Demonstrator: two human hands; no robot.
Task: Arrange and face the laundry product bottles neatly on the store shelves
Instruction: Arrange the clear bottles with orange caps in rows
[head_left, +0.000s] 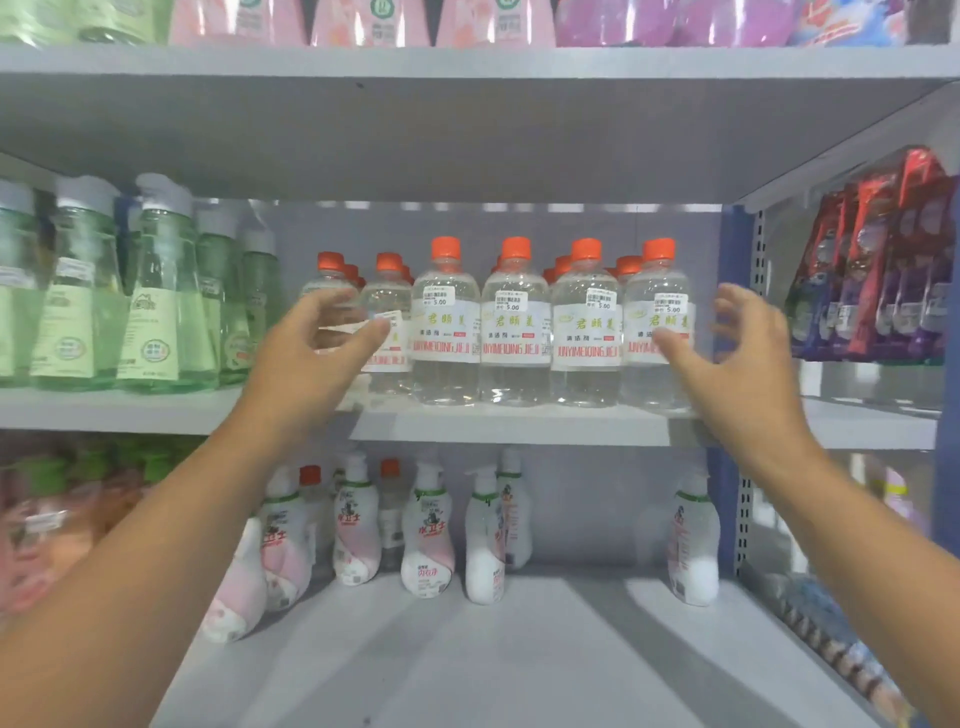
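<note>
The clear orange-capped bottles (516, 322) stand in a front row on the middle shelf (509, 423), flanked by the left hand (317, 353) and the right hand (737, 353), both with fingers spread and gripping nothing. The row sits close to the shelf lip, so a hard squeeze inward could tip one off. Green bottles (150, 291) stand at left, pump bottles (428, 535) below.

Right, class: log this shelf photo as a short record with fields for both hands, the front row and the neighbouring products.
left hand: fingers spread, at the leftmost clear bottle; grip not clear
right hand: open beside the rightmost clear bottle
front row: four orange-capped bottles, labels facing out
left neighbours: green bottles
shelf below: pump bottles
</note>
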